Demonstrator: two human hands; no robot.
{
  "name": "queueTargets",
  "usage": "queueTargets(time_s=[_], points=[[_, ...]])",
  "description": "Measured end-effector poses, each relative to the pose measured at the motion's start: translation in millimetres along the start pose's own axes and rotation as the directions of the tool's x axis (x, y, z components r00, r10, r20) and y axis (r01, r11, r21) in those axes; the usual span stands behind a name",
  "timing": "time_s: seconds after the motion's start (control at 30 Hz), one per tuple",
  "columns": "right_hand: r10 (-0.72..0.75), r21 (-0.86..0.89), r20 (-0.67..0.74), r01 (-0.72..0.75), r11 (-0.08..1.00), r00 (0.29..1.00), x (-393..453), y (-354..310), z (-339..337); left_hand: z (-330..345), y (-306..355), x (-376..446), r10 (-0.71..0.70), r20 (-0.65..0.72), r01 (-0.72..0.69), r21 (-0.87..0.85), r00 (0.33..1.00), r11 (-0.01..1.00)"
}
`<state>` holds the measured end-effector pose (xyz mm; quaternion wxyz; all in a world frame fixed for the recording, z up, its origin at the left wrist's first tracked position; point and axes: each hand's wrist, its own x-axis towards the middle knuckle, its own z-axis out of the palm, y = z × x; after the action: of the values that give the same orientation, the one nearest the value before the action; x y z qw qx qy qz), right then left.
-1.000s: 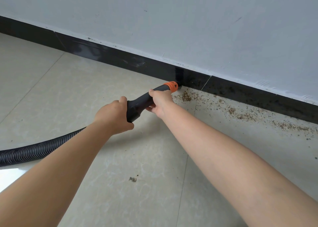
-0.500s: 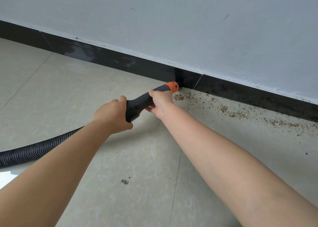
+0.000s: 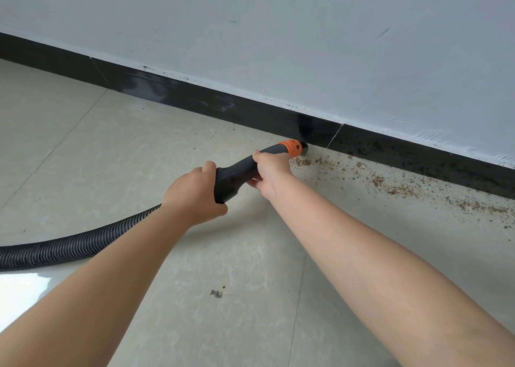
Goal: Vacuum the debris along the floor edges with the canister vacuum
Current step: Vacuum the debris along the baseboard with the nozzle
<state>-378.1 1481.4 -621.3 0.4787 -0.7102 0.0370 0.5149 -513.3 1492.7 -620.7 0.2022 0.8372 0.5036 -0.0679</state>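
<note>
Beside nozzle (image 3: 295, 147): black skirting (image 3: 195, 99), debris (image 3: 390, 185) rightward.

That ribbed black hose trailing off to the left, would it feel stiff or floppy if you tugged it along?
Probably floppy: the hose lies in a loose curve across the floor. Its ribbing suggests it bends easily yet resists kinking. It likely drags behind rather than rolling, since the left hand holds its rigid handle.
</note>
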Motion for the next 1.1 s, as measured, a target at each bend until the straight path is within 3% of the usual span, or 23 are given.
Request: queueTargets(time_s=[0.23,0.4,0.53,0.77,1.1], points=[[-0.103,-0.142,0.117,0.119,0.983,0.988,-26,19,60,-6,-56,-30,-0.115,-0.171,0.100,-0.093,0.979,0.991],[-0.093,-0.188,0.230,0.138,0.972,0.969,-44,27,105,-13,-95,-46,-0.226,-0.249,0.201,-0.122,0.942,0.972],[-0.084,-0.264,0.313,0.171,0.949,0.946,-51,42,139,-13,-123,-57,-0.330,-0.267,0.295,-0.164,0.906,0.941],[0.017,-0.264,0.370,0.088,0.961,0.929,-51,72,171,-8,-159,-74,-0.402,-0.235,0.378,-0.141,0.885,0.915],[-0.011,-0.206,0.323,0.081,0.975,0.946,-38,72,163,-13,-153,-65,-0.371,-0.193,0.359,-0.095,0.908,0.928]])
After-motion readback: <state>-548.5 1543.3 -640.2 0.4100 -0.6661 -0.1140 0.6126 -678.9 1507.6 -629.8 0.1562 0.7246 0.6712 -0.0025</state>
